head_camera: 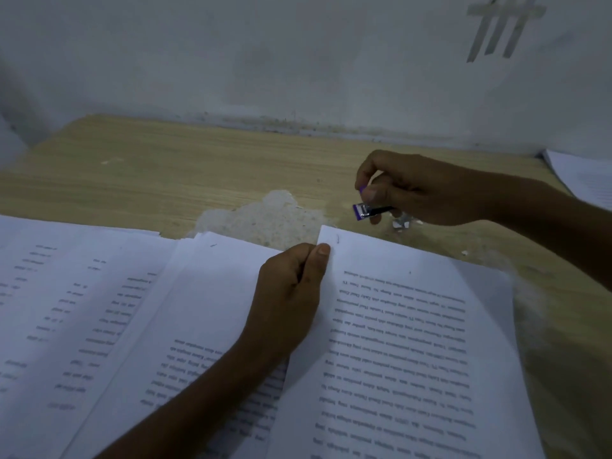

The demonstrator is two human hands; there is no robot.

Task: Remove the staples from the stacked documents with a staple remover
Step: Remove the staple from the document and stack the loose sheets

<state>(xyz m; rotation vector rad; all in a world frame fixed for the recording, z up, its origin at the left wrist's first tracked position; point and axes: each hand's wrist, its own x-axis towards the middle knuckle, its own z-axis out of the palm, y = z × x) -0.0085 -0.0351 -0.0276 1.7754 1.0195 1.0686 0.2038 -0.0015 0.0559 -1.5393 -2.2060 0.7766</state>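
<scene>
Left hand (291,293) pinches the stapled corner of the papers (397,342) at centre; right hand (430,193) grips the staple remover (371,212) near it, upper right. Best to slide its tip squarely under the staple (337,239), keeping the corner flat.

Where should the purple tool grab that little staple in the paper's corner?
Probably under the middle of the staple, coming from the far edge, where the right hand holds the staple remover. The staple lies flat by the corner, and the left hand pinches the document beside it.
</scene>
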